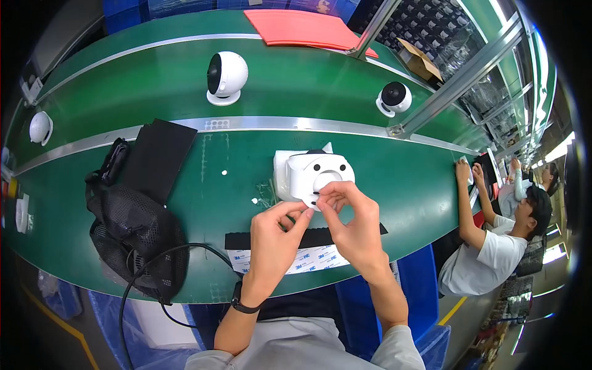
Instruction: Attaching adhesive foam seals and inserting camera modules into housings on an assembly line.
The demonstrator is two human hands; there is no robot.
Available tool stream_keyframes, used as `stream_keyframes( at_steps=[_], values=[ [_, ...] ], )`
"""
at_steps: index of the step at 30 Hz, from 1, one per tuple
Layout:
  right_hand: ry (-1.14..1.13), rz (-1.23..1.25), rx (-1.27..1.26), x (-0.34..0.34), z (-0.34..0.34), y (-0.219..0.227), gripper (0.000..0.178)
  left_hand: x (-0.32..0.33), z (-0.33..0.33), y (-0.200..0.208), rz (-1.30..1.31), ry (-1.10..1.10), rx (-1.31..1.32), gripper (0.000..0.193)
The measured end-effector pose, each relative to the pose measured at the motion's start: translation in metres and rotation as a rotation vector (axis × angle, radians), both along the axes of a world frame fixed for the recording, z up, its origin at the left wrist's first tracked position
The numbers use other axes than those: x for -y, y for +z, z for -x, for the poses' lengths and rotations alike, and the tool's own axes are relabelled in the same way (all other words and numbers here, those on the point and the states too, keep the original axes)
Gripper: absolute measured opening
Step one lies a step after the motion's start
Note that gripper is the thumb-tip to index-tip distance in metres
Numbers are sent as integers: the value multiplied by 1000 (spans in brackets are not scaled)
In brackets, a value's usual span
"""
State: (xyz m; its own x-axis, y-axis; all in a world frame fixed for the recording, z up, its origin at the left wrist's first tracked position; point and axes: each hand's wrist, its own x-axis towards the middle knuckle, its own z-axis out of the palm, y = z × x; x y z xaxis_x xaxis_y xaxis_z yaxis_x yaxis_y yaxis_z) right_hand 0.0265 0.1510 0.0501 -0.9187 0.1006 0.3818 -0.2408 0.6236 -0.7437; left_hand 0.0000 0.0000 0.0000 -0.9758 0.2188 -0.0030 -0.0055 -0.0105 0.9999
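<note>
A white plastic housing (303, 169) with a round recess and small black round pads on its face lies on the green bench in front of me. My left hand (276, 233) is closed, thumb and forefinger pinched at the housing's near edge. From the other side my right hand (353, 225) reaches in, its thumb and forefinger drawn together round a small black pad (316, 193) close to the housing's face. The fingers partly cover the near end of the housing. Beneath my wrists lies a black strip (246, 240) beside a white backing sheet (314, 259) with blue print.
A black mesh bag (139, 231) and black flat panel (161, 157) lie left, with a cable trailing near my left wrist. White ball-shaped cameras (227, 77) stand on the raised shelf, below a red sheet (302, 28). A co-worker (493, 246) sits at the right; blue bins (416, 290) stand below.
</note>
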Motion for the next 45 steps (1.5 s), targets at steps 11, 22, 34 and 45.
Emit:
stream_keyframes(
  at_steps=[11,22,34,45],
  values=[
    [-22,17,35,-1,-2,3,22,-6,-1,-3,-65,36,-41,13],
    [-58,-160,-10,8,-5,2,26,-4,-1,-2,-53,34,-29,12],
    [-111,-450,-158,18,-5,-3,33,-4,-1,4,-40,21,9,10],
    [-130,-31,3,-35,-15,6,14,-10,4,5,-35,32,3,20]
  ],
)
